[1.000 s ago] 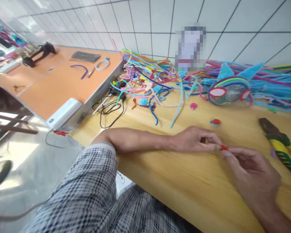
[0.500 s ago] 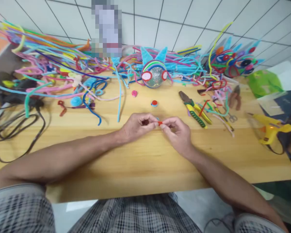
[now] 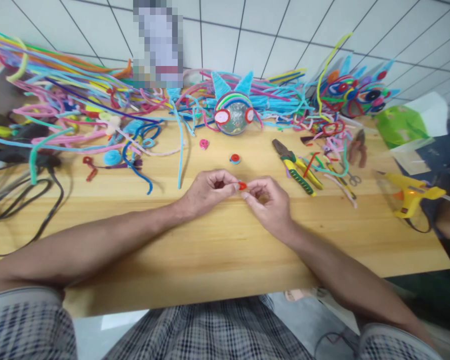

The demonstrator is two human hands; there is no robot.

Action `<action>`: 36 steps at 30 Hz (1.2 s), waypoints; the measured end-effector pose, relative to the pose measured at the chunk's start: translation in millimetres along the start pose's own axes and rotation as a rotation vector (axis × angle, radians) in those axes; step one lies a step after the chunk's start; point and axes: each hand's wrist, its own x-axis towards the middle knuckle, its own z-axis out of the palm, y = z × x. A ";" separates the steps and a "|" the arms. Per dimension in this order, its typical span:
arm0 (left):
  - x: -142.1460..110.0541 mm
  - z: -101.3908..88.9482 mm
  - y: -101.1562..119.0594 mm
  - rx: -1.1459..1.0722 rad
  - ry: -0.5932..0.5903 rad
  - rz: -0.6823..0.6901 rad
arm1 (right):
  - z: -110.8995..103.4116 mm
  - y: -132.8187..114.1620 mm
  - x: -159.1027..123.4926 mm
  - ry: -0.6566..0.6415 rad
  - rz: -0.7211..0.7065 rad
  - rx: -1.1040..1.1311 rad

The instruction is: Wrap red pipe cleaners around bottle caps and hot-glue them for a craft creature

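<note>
Between my fingertips, above the front half of the table, is a small red coil of pipe cleaner (image 3: 242, 185). My left hand (image 3: 213, 191) pinches it from the left with thumb and forefinger. From the other side my right hand (image 3: 268, 202) closes thumb and forefinger at the coil's right edge; whether it grips the coil is hard to see. Just beyond my hands lies a red and blue coil (image 3: 234, 158), and a pink coil (image 3: 204, 144) sits to its left. Further back stands a clear ball figure (image 3: 234, 117) with blue pipe-cleaner ears and red-rimmed white discs.
Loose pipe cleaners (image 3: 75, 100) pile up along the back and left. On the right lie green-yellow pliers (image 3: 296, 167), small scissors (image 3: 354, 179) and a yellow glue gun (image 3: 412, 192). Black cables (image 3: 26, 210) loop at the left. More decorated figures (image 3: 354, 92) stand at the back right.
My right fingertips have drawn slightly away from the left ones, so more of the red coil shows. The whole view has shifted a little; the things on the table stay put.
</note>
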 end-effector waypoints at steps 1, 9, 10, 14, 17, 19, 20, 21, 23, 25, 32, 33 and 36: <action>0.0 0.7 0.4 -0.015 0.006 -0.010 | -0.1 -0.2 0.4 0.005 -0.046 -0.034; -6.2 7.8 8.4 -0.114 0.004 -0.065 | -1.9 -0.2 2.8 0.031 -0.300 -0.273; -6.5 8.3 9.1 -0.120 0.007 -0.067 | -2.1 0.1 3.0 0.036 -0.320 -0.290; -6.8 9.2 9.4 -0.135 0.015 -0.081 | -2.3 1.6 3.5 0.064 -0.397 -0.351; -7.1 9.4 8.1 -0.139 0.020 -0.078 | -2.6 2.2 3.8 0.081 -0.441 -0.401; -7.6 9.3 7.4 -0.139 0.022 -0.082 | -3.0 2.3 3.9 0.087 -0.462 -0.435; -7.8 9.3 7.2 -0.139 0.022 -0.086 | -3.3 2.3 3.9 0.087 -0.472 -0.451; -8.0 9.2 7.1 -0.138 0.021 -0.089 | -3.5 2.3 4.0 0.087 -0.481 -0.466; -8.2 9.0 7.3 -0.138 0.020 -0.090 | -3.9 2.4 4.0 0.087 -0.492 -0.485; -8.1 8.9 7.7 -0.136 0.021 -0.086 | -3.9 2.8 3.9 0.090 -0.491 -0.490; -7.8 8.9 7.2 -0.129 0.012 -0.059 | -3.6 5.3 2.8 0.093 -0.483 -0.482; -7.8 9.0 7.1 -0.125 0.010 -0.057 | -3.7 5.6 2.6 0.090 -0.483 -0.479; -8.0 9.1 7.2 -0.119 0.012 -0.049 | -4.2 5.1 2.3 0.080 -0.458 -0.443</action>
